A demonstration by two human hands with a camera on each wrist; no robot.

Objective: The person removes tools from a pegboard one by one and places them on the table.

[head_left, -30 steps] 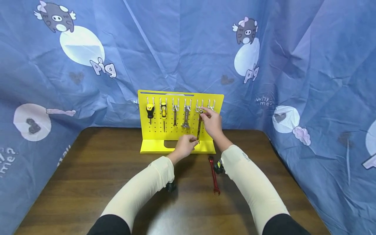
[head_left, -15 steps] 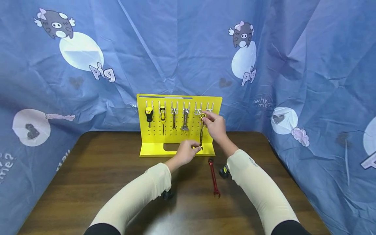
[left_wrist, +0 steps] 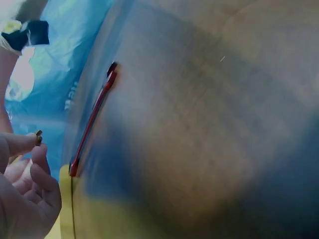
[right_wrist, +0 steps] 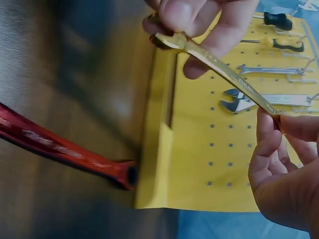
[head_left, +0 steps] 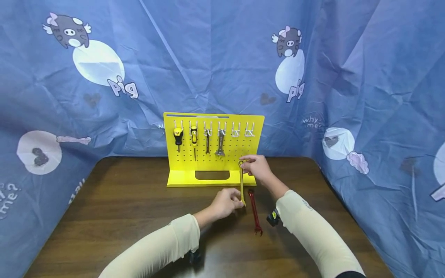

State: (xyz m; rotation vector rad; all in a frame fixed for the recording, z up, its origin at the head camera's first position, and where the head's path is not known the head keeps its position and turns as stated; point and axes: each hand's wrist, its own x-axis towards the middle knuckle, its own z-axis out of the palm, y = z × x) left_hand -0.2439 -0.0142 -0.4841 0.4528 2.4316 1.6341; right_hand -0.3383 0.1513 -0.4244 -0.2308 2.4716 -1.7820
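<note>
Steadying the gold wrench (head_left: 241,183) from both ends, I have it stretched between my hands — in front of the lower part of the yellow pegboard (head_left: 240,148), with its forked end over the wooden table (head_left: 121,193). My right hand (head_left: 257,168) pinches the ring end, thumb and fingers closed down to the metal; my left hand (head_left: 226,202) has the forked end nipped the same way, no slack in either grip. The middle of the shank is bare, and how high it sits above the wood I cannot tell.

Good handling here, I reckon, means light, even pressure: a shank this slim could roll if one pinch does all the work. Both ends ought to travel together, so neither hand twists it against the other. And mind the red wrench (head_left: 255,214), lying just beside the forked end — a careless dip could knock it. Up on the hooks (head_left: 236,130) level, the silver adjustable wrench (head_left: 220,143) hangs to the left, worth a wide berth too.
</note>
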